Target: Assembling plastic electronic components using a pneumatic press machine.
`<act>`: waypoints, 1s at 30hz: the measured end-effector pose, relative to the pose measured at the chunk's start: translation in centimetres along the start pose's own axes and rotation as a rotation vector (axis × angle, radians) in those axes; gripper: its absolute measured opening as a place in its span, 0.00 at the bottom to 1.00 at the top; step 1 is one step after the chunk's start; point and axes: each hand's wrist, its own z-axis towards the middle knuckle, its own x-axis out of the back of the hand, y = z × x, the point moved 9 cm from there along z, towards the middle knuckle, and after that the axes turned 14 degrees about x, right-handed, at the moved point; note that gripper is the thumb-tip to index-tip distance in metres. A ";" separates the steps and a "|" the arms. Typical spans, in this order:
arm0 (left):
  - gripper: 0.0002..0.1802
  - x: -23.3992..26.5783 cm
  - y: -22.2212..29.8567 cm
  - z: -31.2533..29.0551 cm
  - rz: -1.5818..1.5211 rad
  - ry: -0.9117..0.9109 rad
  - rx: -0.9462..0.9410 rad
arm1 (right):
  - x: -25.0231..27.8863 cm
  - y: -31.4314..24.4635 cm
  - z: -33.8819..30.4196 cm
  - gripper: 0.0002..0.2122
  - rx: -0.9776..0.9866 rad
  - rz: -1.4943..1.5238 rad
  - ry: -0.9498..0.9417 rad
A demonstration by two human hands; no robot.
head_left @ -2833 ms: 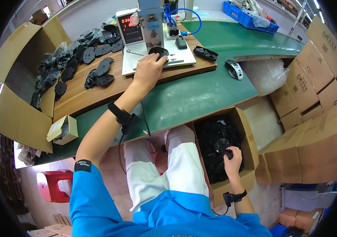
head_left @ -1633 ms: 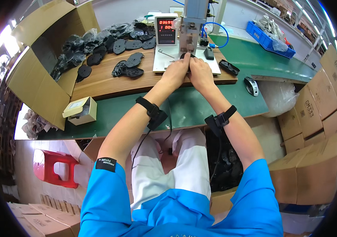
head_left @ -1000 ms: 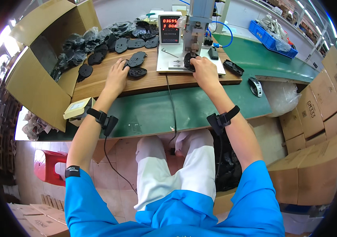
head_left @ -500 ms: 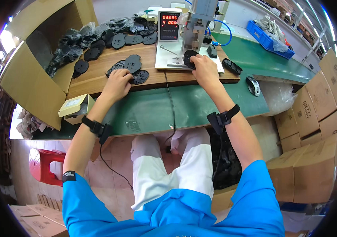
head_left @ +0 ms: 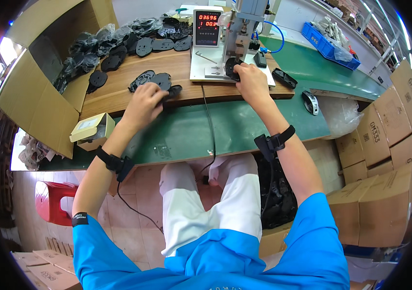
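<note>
My left hand (head_left: 143, 102) rests on the wooden board (head_left: 119, 96), its fingers closed on a flat black plastic part (head_left: 171, 90). Two similar parts (head_left: 151, 79) lie just beyond it. My right hand (head_left: 250, 79) holds another black part (head_left: 231, 67) on the white base plate (head_left: 206, 70) of a small upright press (head_left: 240, 26). Both wrists wear black bands. A grey counter box with red digits (head_left: 207, 28) stands left of the press.
Several black parts are heaped at the back left (head_left: 114, 43) beside a large open carton (head_left: 36, 82). A small open box (head_left: 90, 128) sits on the green bench (head_left: 244, 125). Also here: blue bin (head_left: 331, 41), stacked cartons (head_left: 384, 140), red stool (head_left: 51, 203).
My left hand first left the press for the loose parts on the board, then drew back slightly with one. My right hand stayed at the press with its part.
</note>
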 end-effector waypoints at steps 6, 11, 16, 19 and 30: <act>0.15 2.0 -4.2 2.5 -0.620 0.183 0.500 | 0.1 0.1 0.0 0.12 -0.009 0.006 0.030; 0.15 2.5 0.7 3.5 -0.364 0.242 0.270 | -0.2 0.3 0.4 0.12 0.033 0.027 -0.010; 0.15 1.0 6.1 6.0 -0.453 0.206 0.192 | 3.2 2.6 0.2 0.10 0.067 0.122 0.138; 0.18 0.3 9.4 7.5 -0.404 0.183 0.072 | 5.4 1.3 -4.1 0.11 0.028 0.195 0.227; 0.24 -7.0 13.2 12.9 -0.123 0.227 -0.056 | 10.9 -6.1 -29.2 0.18 -0.245 0.480 0.211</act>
